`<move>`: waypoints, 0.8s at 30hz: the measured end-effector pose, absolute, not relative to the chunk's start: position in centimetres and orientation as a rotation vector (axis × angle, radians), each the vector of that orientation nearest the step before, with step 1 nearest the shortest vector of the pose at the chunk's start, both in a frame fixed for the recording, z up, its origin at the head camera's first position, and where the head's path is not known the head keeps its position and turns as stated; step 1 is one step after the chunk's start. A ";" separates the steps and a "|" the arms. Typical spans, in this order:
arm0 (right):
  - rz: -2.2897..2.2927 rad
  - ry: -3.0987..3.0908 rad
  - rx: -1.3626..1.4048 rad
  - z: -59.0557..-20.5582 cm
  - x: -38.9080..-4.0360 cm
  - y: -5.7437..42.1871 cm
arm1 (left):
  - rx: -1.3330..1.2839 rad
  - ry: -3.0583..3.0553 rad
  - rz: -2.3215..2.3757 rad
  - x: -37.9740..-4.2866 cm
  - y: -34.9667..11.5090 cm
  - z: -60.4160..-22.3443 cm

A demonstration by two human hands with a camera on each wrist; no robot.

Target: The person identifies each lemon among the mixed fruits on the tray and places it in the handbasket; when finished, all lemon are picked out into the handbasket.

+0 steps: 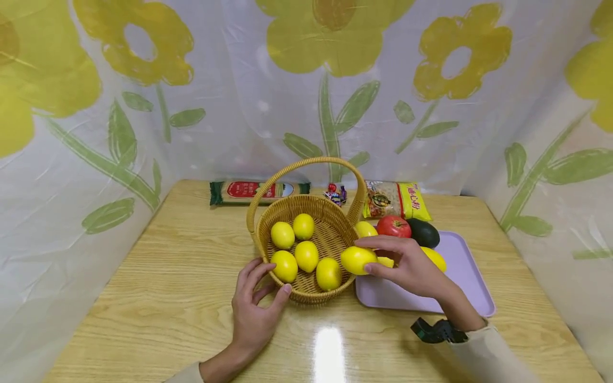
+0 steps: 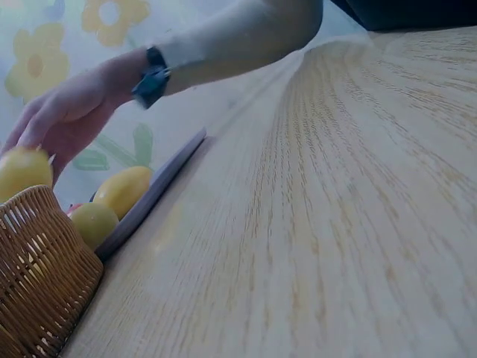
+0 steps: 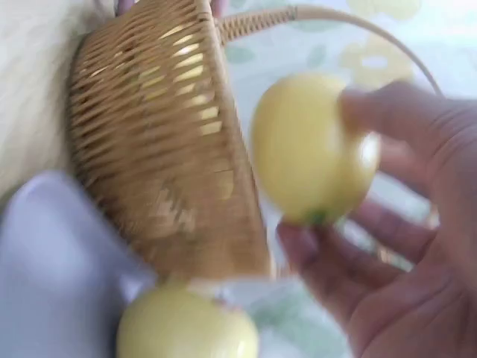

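Observation:
In the head view, my right hand (image 1: 407, 268) pinches a lemon (image 1: 358, 260) between thumb and fingers at the right rim of a wicker basket (image 1: 311, 297). The right wrist view shows the same lemon (image 3: 305, 145) just beyond the basket wall (image 3: 164, 149), clear of the rim. Several lemons (image 1: 306, 256) lie spread on the basket floor. My left hand (image 1: 254, 314) rests against the basket's near left side, fingers loosely bent and apart, index finger and thumb tips at the rim. Its own camera does not show it.
A purple tray (image 1: 462, 266) sits right of the basket with a red round fruit (image 1: 394, 226), a dark green oval one (image 1: 423, 233) and several yellow ones (image 1: 433, 259). Behind lie a green-ended packet (image 1: 249, 192), small wrapped sweets (image 1: 336, 194) and a yellow bag (image 1: 397, 200). The basket handle (image 1: 311, 162) arches upward.

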State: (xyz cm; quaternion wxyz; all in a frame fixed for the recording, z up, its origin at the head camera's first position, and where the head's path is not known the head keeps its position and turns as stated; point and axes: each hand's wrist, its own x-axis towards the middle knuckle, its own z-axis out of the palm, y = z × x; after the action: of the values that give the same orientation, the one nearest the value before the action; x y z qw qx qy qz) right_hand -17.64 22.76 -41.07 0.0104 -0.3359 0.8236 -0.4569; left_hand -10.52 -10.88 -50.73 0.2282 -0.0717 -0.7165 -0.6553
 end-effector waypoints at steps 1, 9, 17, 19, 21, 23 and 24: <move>-1.346 2.616 -1.091 -40.9 -18.1 21.9 | -0.196 -1.975 -1.806 -10.5 -10.9 -50.7; -0.952 2.745 -1.175 -39.2 -19.6 18.1 | -0.208 -1.980 -1.803 -10.6 -11.0 -50.6; -0.978 2.526 -1.252 -39.2 -19.0 15.4 | -0.209 -1.989 -1.784 -10.7 -11.2 -50.4; -1.016 2.506 -1.248 -39.8 -18.9 14.8 | -0.211 -1.992 -1.791 -10.7 -11.2 -50.4; -1.115 2.475 -1.203 -40.2 -18.8 14.8 | -0.215 -1.997 -1.789 -10.6 -11.2 -50.4; -1.265 2.421 -1.143 -40.5 -18.7 15.3 | -0.217 -1.997 -1.794 -10.5 -11.1 -50.4; -1.347 2.388 -1.107 -40.6 -18.6 15.8 | -0.213 -1.998 -1.801 -10.5 -11.1 -50.4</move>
State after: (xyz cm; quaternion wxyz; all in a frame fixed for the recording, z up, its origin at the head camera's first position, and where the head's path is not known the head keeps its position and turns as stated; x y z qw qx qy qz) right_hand -18.61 15.80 -40.56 0.0922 -0.3728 0.8042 -0.4536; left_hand -10.49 -11.08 -50.43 0.2201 -0.0770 -0.7223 -0.6511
